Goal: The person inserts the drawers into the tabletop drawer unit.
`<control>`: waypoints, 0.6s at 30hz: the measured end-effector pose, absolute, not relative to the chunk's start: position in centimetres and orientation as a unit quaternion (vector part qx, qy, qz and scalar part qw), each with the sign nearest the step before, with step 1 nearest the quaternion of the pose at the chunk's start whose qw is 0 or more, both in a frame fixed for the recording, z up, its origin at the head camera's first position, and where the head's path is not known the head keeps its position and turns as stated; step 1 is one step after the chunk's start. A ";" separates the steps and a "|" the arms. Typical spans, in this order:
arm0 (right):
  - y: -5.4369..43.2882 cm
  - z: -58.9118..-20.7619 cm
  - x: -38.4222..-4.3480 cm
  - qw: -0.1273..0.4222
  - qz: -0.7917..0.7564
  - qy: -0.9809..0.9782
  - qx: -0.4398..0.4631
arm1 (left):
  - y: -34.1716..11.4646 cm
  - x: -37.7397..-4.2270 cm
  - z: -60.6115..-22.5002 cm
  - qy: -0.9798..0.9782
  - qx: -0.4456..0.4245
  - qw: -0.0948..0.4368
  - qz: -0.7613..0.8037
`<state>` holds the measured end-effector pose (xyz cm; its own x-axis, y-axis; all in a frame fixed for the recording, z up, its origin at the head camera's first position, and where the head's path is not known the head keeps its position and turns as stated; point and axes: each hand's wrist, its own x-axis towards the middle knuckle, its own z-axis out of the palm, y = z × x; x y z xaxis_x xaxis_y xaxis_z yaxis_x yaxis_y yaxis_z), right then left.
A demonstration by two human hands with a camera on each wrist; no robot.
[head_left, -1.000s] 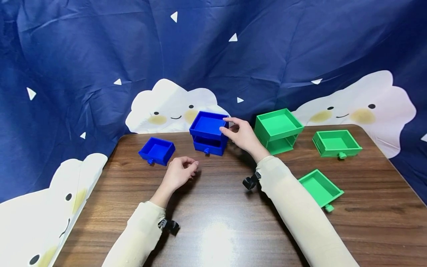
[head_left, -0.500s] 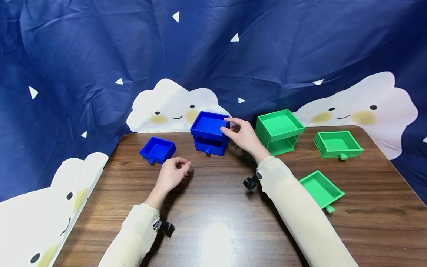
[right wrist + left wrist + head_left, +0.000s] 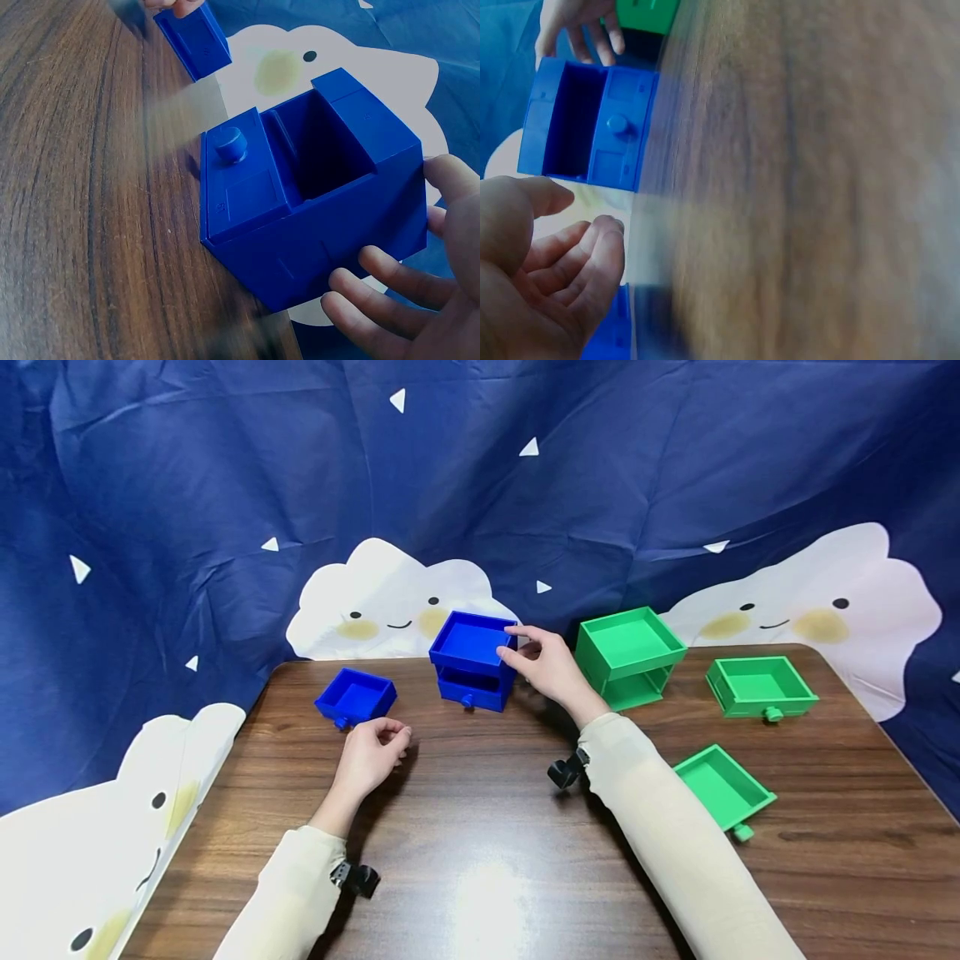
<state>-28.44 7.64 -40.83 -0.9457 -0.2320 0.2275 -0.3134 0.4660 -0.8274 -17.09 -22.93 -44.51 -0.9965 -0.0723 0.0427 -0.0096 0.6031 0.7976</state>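
Note:
A small blue cabinet (image 3: 463, 661) with a tray-like top stands at the back of the table. Its lower slot holds a blue drawer (image 3: 483, 697) with a round knob; the upper slot is empty. My right hand (image 3: 551, 670) touches the cabinet's right side, thumb and forefinger at the tray's rim, the other fingers spread along the side wall. A loose blue drawer (image 3: 354, 695) lies left of the cabinet, knob toward me. Just in front of it hovers my left hand (image 3: 369, 753), fingers loosely bent; nothing shows between thumb and fingers (image 3: 604, 255) in the left wrist view.
To the right of the blue cabinet stands a green cabinet (image 3: 633, 670) with an open front. Two green drawers lie farther right: one drawer (image 3: 750, 703) near the back, another drawer (image 3: 720, 787) beside my right sleeve. A blue curtain (image 3: 480, 468) hangs behind the table (image 3: 450, 810).
My left hand has moved left and slightly toward me, from in front of the blue cabinet to the loose blue drawer. The right hand stays at the cabinet.

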 end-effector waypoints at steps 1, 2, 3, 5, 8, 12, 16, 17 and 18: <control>7.6 -40.8 -28.4 0.042 0.492 -0.855 0.160 | -23.1 -17.0 -44.5 -0.894 0.025 0.035 -0.445; 7.6 -40.8 -28.4 0.043 0.491 -0.855 0.160 | -23.2 -16.9 -44.5 -0.894 0.027 0.035 -0.445; 7.7 -40.8 -28.4 0.043 0.491 -0.855 0.160 | -23.4 -16.9 -44.5 -0.895 0.029 0.036 -0.444; 7.6 -40.8 -28.4 0.043 0.492 -0.855 0.160 | -23.7 -16.7 -44.5 -0.896 0.033 0.037 -0.440; 7.6 -40.7 -28.4 0.043 0.494 -0.854 0.159 | -24.3 -16.6 -44.5 -0.899 0.039 0.037 -0.435; 7.6 -40.5 -28.3 0.042 0.497 -0.852 0.160 | -25.1 -16.4 -44.5 -0.902 0.045 0.036 -0.428; 7.6 -40.4 -28.2 0.041 0.497 -0.852 0.161 | -25.9 -16.3 -44.4 -0.905 0.048 0.035 -0.422; 7.6 -40.4 -28.2 0.041 0.497 -0.852 0.161 | -26.0 -16.2 -44.4 -0.905 0.048 0.035 -0.421; 7.6 -40.5 -28.3 0.041 0.496 -0.852 0.161 | -26.2 -16.2 -44.3 -0.906 0.049 0.036 -0.420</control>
